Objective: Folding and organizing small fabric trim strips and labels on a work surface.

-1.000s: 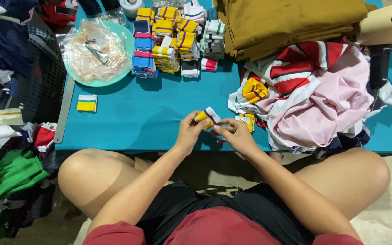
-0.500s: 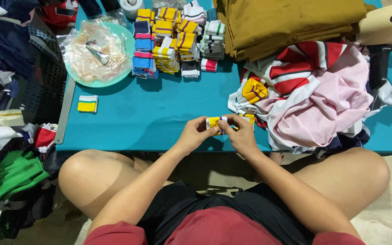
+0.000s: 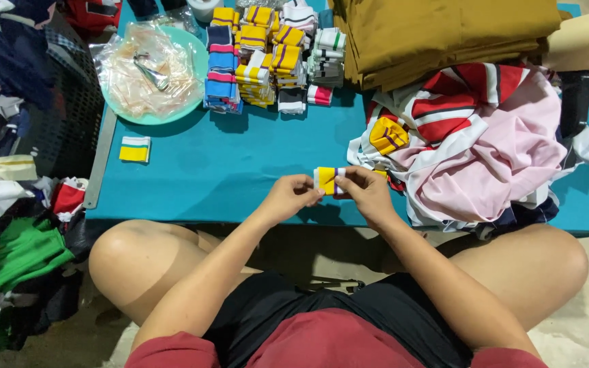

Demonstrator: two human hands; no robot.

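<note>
A small folded yellow-and-white ribbed cuff piece (image 3: pixel 326 180) is pinched between both my hands just above the near edge of the teal table (image 3: pixel 240 170). My left hand (image 3: pixel 289 196) grips its left end, my right hand (image 3: pixel 367 191) its right end. A matching yellow-and-white piece (image 3: pixel 135 149) lies alone on the table at the left. Another yellow cuff (image 3: pixel 388 135) rests on the pile of pink, red and white garments (image 3: pixel 492 150) at the right.
Stacks of folded striped cuffs (image 3: pixel 264 54) stand at the table's far middle. A teal plate (image 3: pixel 192 75) with a plastic bag and metal clippers (image 3: pixel 150 68) sits far left. Folded mustard fabric (image 3: pixel 444 31) lies far right. Clothes (image 3: pixel 15 259) lie heaped on the floor at left.
My hands have turned and straightened the cuff piece; it went from tilted to held flat between both hands, slightly lower toward me.
</note>
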